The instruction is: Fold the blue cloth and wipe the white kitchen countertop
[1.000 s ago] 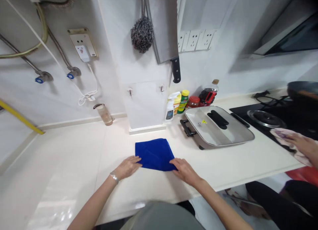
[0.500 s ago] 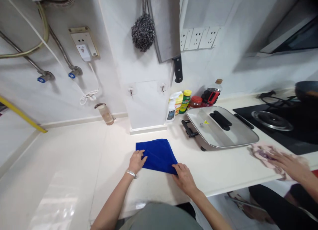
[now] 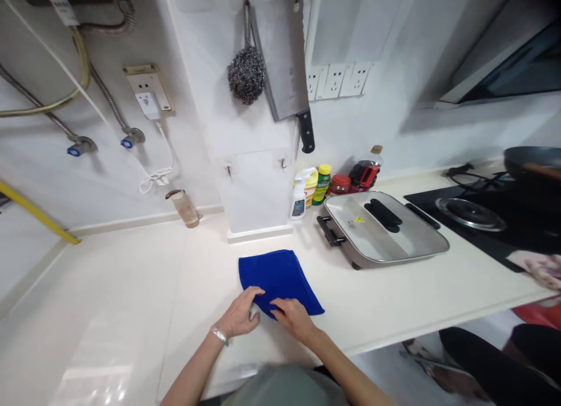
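A blue cloth (image 3: 280,277) lies folded on the white counter in front of me. My left hand (image 3: 240,313) is at its near left edge, fingertips resting on the fabric and thumb held apart. At the middle of the near edge, my right hand (image 3: 294,319) pinches the fabric between curled fingers and thumb; the exact grip is partly hidden. The right corner of the cloth lies flat beyond my right wrist.
A lidded electric pan (image 3: 388,231) stands to the right, before a spray bottle (image 3: 298,198) and several jars. A cleaver (image 3: 283,61) and steel scourer (image 3: 246,76) hang above. A tumbler (image 3: 184,208) stands left. Another person's pink cloth (image 3: 537,266) is by the stove (image 3: 464,219).
My right hand has moved left from the cloth's right corner to its near edge. My left hand has shifted nearer to me. The other person's cloth has moved right, towards the stove.
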The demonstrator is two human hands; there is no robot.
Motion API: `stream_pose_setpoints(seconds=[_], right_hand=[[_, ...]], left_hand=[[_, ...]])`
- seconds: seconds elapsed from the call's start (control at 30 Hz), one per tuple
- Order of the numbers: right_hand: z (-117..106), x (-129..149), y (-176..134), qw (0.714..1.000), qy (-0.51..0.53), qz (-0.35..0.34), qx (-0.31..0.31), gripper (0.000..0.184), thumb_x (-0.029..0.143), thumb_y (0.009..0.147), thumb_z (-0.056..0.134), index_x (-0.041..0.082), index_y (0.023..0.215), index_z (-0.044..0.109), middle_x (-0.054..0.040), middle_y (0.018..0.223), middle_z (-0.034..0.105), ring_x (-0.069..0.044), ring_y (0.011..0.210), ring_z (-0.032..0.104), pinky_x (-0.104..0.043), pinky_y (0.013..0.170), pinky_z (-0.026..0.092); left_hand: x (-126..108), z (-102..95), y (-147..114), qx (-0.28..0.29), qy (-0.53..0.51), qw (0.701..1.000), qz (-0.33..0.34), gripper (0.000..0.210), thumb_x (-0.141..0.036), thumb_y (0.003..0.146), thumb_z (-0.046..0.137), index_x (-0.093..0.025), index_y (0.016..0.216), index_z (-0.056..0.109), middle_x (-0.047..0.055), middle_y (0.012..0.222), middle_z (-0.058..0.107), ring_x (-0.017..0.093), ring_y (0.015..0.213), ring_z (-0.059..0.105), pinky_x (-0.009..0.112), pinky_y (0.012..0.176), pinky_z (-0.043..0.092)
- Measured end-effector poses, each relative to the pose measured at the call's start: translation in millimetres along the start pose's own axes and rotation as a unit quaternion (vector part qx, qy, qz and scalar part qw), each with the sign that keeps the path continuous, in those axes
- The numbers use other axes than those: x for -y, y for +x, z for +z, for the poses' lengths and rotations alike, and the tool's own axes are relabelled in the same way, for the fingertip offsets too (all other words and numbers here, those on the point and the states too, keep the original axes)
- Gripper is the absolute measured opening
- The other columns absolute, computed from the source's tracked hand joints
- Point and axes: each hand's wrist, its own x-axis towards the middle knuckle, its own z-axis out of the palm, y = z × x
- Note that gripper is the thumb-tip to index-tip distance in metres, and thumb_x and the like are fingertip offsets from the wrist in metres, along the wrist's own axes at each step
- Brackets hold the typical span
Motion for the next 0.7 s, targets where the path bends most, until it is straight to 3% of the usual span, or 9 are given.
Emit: stream_pose_setpoints(seconds=[0.07,0.13,0.3,0.4,0.5,0.6,0.7], right_hand=[[-10.1,1.2,-12.2,1.000,0.007,-0.024,0.008,0.024,0.027,0.094,0.049,0.025,0.107,0.069,-0.0032,0.090,0.073,-0.020,0.085,0.067,-0.029,0.077,0.050],[-28.5,-0.4,-21.2,0.999,0.027,-0.037,-0.009,0.026,0.029,0.095,0.048,0.025,0.109,0.069,-0.0039,0.091,0.072,-0.021,0.086,0.066,-0.030,0.077,0.050],[-106.6,-18.6,-15.6,0.984,0.117,-0.017,-0.136,0.029,0.038,0.094,0.049,0.024,0.111,0.070,-0.0062,0.101,0.073,-0.021,0.089,0.068,-0.034,0.082,0.054],[-154.3,-34.7,0.6,0.971,0.145,-0.004,-0.189,0.027,0.042,0.091,0.055,0.025,0.104,0.073,-0.0045,0.099,0.074,-0.021,0.087,0.068,-0.032,0.080,0.054],[-186.6,-47.4,18.7,0.948,0.193,0.020,-0.253,0.032,0.048,0.087,0.059,0.023,0.101,0.073,-0.0036,0.097,0.074,-0.021,0.085,0.067,-0.032,0.078,0.055],[-203.3,-51.6,29.6,0.929,0.219,0.028,-0.298,0.039,0.052,0.087,0.057,0.021,0.105,0.071,-0.0044,0.100,0.074,-0.021,0.088,0.067,-0.033,0.082,0.055],[-203.4,-49.9,20.6,0.923,0.228,0.026,-0.308,0.039,0.052,0.087,0.060,0.021,0.107,0.071,-0.0048,0.104,0.073,-0.022,0.095,0.066,-0.036,0.091,0.053]], left_hand=[[10.5,2.8,-1.0,-0.012,0.016,1.000,0.008,0.062,-0.008,0.073,0.055,-0.022,0.133,0.051,0.010,0.135,0.060,0.022,0.126,0.054,0.043,0.107,0.048],[20.8,6.4,4.9,-0.031,0.032,0.999,0.006,0.056,-0.005,0.074,0.053,-0.025,0.126,0.059,0.007,0.130,0.065,0.021,0.122,0.059,0.044,0.105,0.049],[33.4,-1.4,47.4,-0.102,0.053,0.993,-0.007,0.033,-0.013,0.085,0.052,-0.026,0.109,0.069,0.003,0.102,0.076,0.018,0.095,0.071,0.038,0.090,0.058],[29.7,-28.2,88.1,-0.159,0.061,0.985,0.000,0.028,-0.022,0.093,0.049,-0.024,0.112,0.068,0.004,0.103,0.077,0.017,0.093,0.072,0.035,0.088,0.059],[16.4,-65.5,130.5,-0.208,0.077,0.975,0.024,0.029,-0.028,0.096,0.047,-0.022,0.116,0.067,0.006,0.110,0.075,0.017,0.100,0.070,0.035,0.092,0.058],[-4.7,-102.9,156.7,-0.232,0.106,0.965,0.057,0.030,-0.030,0.097,0.046,-0.023,0.119,0.066,0.006,0.112,0.074,0.017,0.103,0.069,0.036,0.094,0.057],[-26.1,-128.7,150.4,-0.226,0.136,0.960,0.093,0.030,-0.029,0.097,0.047,-0.024,0.121,0.065,0.007,0.115,0.073,0.017,0.109,0.067,0.039,0.101,0.054]])
